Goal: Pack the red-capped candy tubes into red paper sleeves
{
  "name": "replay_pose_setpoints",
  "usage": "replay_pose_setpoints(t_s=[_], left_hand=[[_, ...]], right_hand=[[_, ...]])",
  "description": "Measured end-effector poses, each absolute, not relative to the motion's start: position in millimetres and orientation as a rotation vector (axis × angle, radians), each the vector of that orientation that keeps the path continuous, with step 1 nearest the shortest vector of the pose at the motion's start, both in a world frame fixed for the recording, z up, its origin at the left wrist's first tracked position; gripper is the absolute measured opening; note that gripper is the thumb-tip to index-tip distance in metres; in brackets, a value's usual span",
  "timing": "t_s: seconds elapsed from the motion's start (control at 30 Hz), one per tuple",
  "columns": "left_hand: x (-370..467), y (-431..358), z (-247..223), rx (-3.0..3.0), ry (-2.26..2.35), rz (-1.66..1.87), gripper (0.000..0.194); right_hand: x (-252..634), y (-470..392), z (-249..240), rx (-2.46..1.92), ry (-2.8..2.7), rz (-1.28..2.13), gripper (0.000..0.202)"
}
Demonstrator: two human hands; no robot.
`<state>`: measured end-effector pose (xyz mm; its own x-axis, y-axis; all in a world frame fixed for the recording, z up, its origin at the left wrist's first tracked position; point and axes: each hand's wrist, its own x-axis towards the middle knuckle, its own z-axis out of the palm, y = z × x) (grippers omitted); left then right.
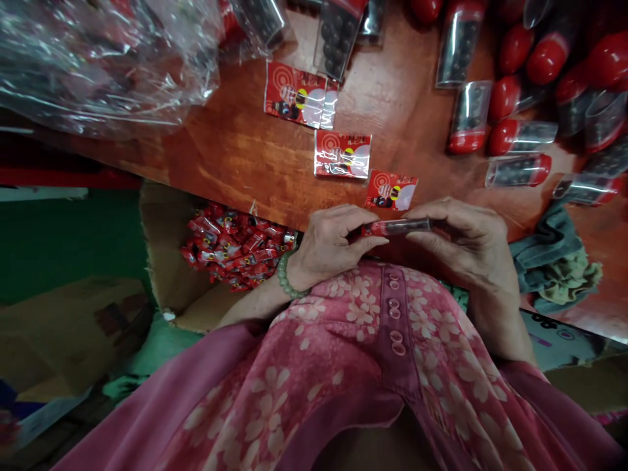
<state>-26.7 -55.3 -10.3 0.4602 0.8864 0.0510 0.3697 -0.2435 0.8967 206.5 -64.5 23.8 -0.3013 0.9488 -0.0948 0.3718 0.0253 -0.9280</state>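
From the head camera, both hands meet just in front of the near edge of the wooden table [235, 150], above the lap of a pink flowered garment [373, 340]. The left hand [330, 243] pinches the red end of a slim clear tube [396, 227], and the right hand [461, 239] grips its other end with curled fingers, so the tube lies level between them, held off the table. Just beyond the knuckles three red printed cards [342, 154] run in a slanting row, the nearest close to the edge. Further right, red-capped tubes of dark balls [517, 170] crowd the tabletop, leaving bare wood mostly in the middle. A crumpled cloth [554, 261] sits at the table's edge just right of the right hand. Below the left wrist, an open cardboard box [161, 248] holds what seem to be small red wrapped packets [230, 245]. Clear plastic wrap [108, 59] heaps over the far left corner.
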Motion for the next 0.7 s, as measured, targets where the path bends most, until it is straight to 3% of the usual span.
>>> replay_pose_setpoints(t_s=[0.17,0.37,0.57,0.63,0.7], left_hand=[[-22,-54,-15,1.967,0.942,0.713,0.026],[-22,-51,-12,1.853,0.961,0.585,0.031],[-30,-54,-8,1.03,0.975,0.68,0.081],[-28,-55,-8,0.764,0.919,0.752,0.078],[-23,-53,-9,0.616,0.913,0.789,0.062]], right_hand=[[209,-66,24,-1.35,-1.759,1.294,0.017],[203,-73,5,-1.422,-1.023,1.715,0.016],[192,-76,0,-1.379,-0.67,1.692,0.03],[184,-74,0,-1.327,-0.569,1.708,0.035],[175,-71,-1,-1.271,-0.497,1.756,0.039]])
